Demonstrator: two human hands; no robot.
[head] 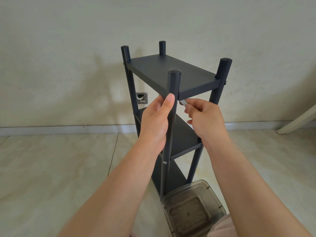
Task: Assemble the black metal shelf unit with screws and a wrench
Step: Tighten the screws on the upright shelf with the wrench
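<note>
- Lying nearest the viewer, a smoky clear plastic box (pixel 193 209) rests on the pale tiled floor (pixel 51 168), just beside the foot of the shelf unit; a patch of pink fabric (pixel 220 226) shows at the bottom edge beside it.
- Two bare forearms reach forward from the lower corners toward the near front post (pixel 171 117) of the black shelf unit (pixel 171 74), which stands upright on the floor close to the wall.
- Left hand (pixel 153 122): fingers curled round the near front post just under the top shelf, thumb lying up along the post.
- Right hand (pixel 203 115): fingertips pinching a small silver wrench (pixel 183 102), its tip held at the joint where the top shelf meets the near front post.
- A silver screw head (pixel 165 162) sits on the same post lower down, level with the middle shelf (pixel 184 139); a third shelf shows below that.
- Four round-capped posts rise above the top shelf; a dark screw head (pixel 225 82) shows on the right rear post.
- Beyond the unit: a pale skirting strip (pixel 59 130), a cream wall (pixel 68 48) with a small metal wall plate (pixel 142 98), and a slanted pale furniture leg (pixel 297 120) at far right.
</note>
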